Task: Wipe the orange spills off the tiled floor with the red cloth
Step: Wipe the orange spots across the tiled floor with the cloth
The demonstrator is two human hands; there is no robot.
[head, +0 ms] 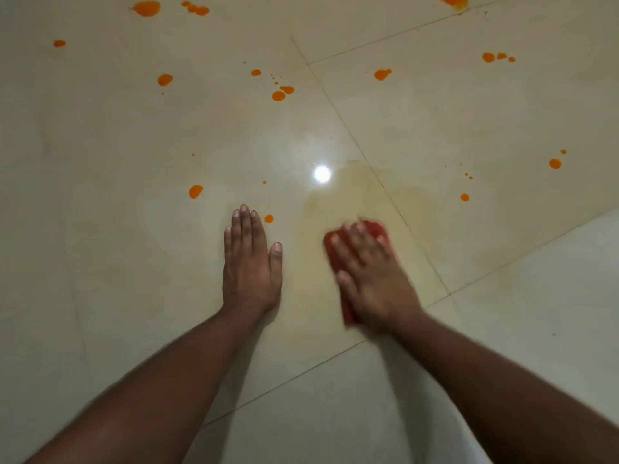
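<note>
My right hand (pixel 371 276) lies flat on the red cloth (pixel 333 251), fingers spread, pressing it onto the cream tiled floor (pixel 134 279); hand and cloth are motion-blurred. A pale yellowish wet smear (pixel 355 192) spreads on the tile just beyond the cloth. My left hand (pixel 251 262) rests flat on the floor with straight fingers, holding nothing. A small orange drop (pixel 269 218) sits right by its fingertips, and a larger orange spot (pixel 196 191) lies to the upper left. Several more orange spills dot the far floor, such as a pair (pixel 282 93) and a big blot (pixel 146 9).
Dark grout lines (pixel 351 135) cross the glossy tiles diagonally. A bright lamp reflection (pixel 322 174) glares between the hands and the far spills. More orange drops lie at the right (pixel 555 163) and the top right edge (pixel 452 0).
</note>
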